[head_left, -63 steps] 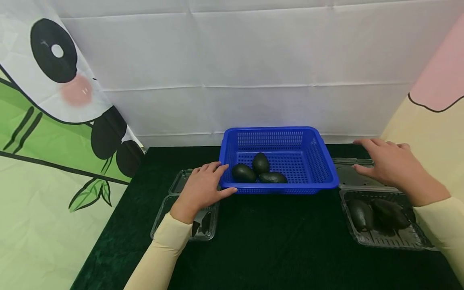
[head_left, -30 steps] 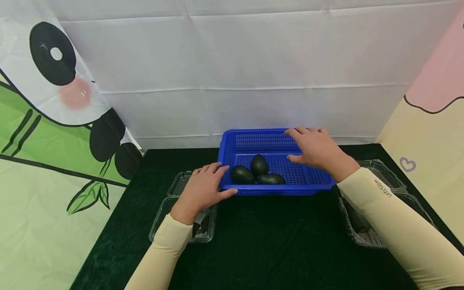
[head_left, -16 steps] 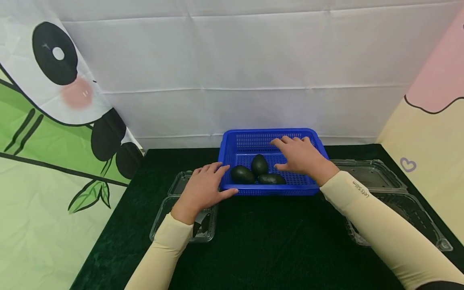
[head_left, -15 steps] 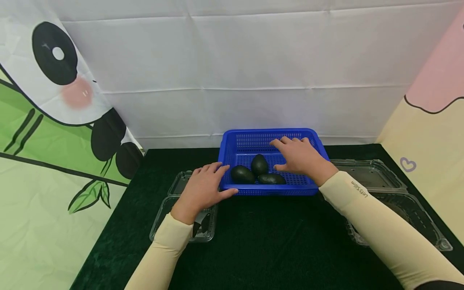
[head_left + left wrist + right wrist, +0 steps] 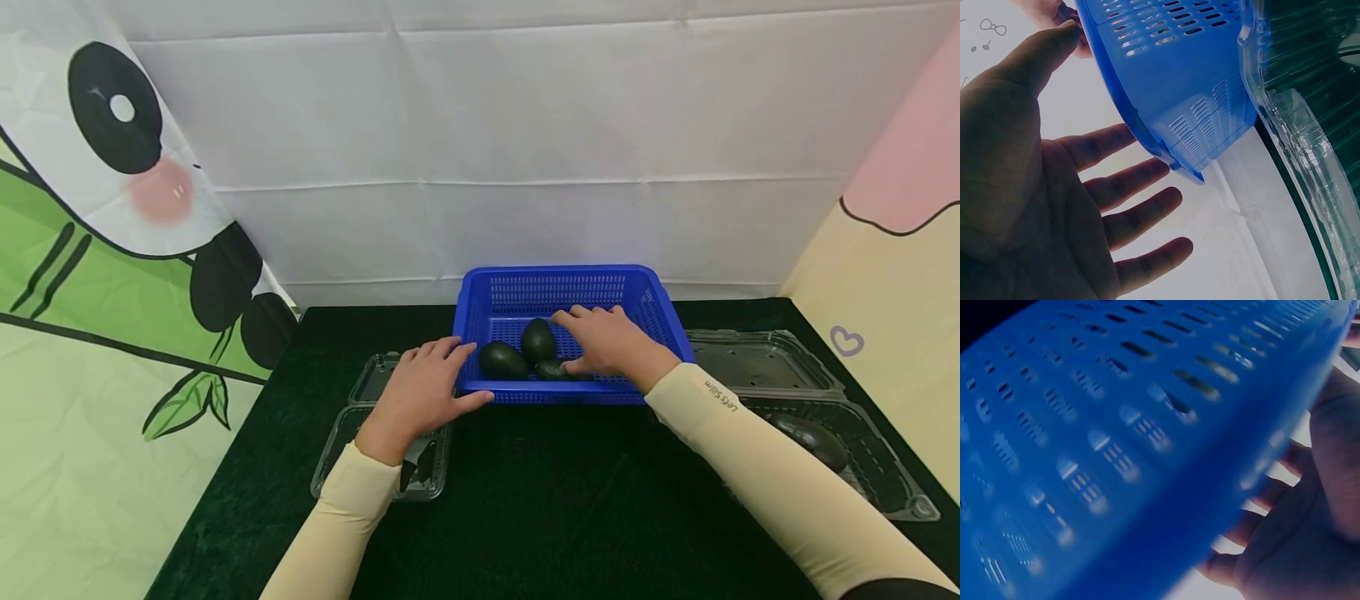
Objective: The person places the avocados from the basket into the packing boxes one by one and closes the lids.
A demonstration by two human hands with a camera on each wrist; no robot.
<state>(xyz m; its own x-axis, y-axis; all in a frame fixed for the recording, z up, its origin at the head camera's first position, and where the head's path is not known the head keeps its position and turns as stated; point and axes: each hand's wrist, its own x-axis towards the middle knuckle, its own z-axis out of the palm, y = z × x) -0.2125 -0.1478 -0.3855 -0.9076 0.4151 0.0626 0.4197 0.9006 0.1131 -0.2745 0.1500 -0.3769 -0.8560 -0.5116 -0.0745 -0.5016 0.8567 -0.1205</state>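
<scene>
Three dark green avocados lie together in the left part of a blue plastic basket [image 5: 570,392]: a left one [image 5: 504,361], a rear one [image 5: 538,342] and a front one [image 5: 553,370]. My right hand [image 5: 611,343] is over the basket, fingers spread, its thumb partly covering the front avocado; contact cannot be made out. At the basket's left rim is my left hand [image 5: 420,392]; its straight fingers overlap the rim in the left wrist view. In the right wrist view the perforated basket wall hides most of the right hand's fingers.
On the right a clear hinged container [image 5: 892,475] with raised lid [image 5: 765,364] holds an avocado [image 5: 813,440]; the right sleeve hides part of it. A second clear container [image 5: 330,454] lies under the left hand, with dark shapes showing inside. A white cloth wall [image 5: 540,225] stands behind.
My right hand has moved left from above the right container to over the basket, then lower toward the avocados. The left hand stays at the rim.
</scene>
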